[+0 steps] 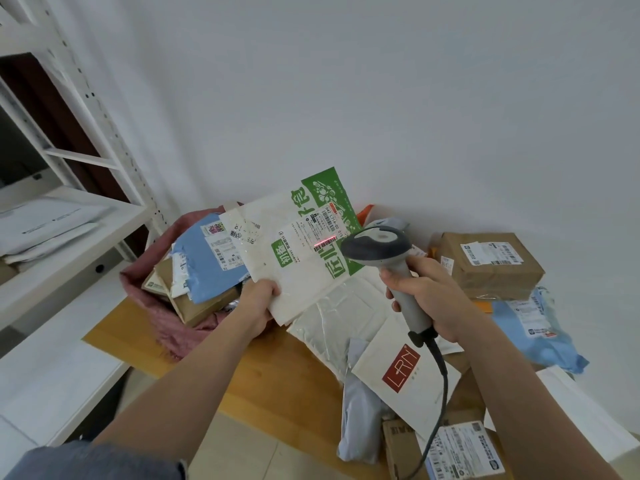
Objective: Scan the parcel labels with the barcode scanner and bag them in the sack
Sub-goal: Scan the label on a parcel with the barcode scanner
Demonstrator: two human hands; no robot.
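The print on the white shipping label of the green-and-white flat mailer is staying too small to read. The grey corded barcode scanner is covering that mailer's 3 o'clock edge. The brown cardboard box at 5 o'clock is running off the bottom edge. The pink fabric sack at 9 o'clock is hiding the lower parts of its parcels.

Single head-worn view, forward and down, close above both forearms and the wooden table
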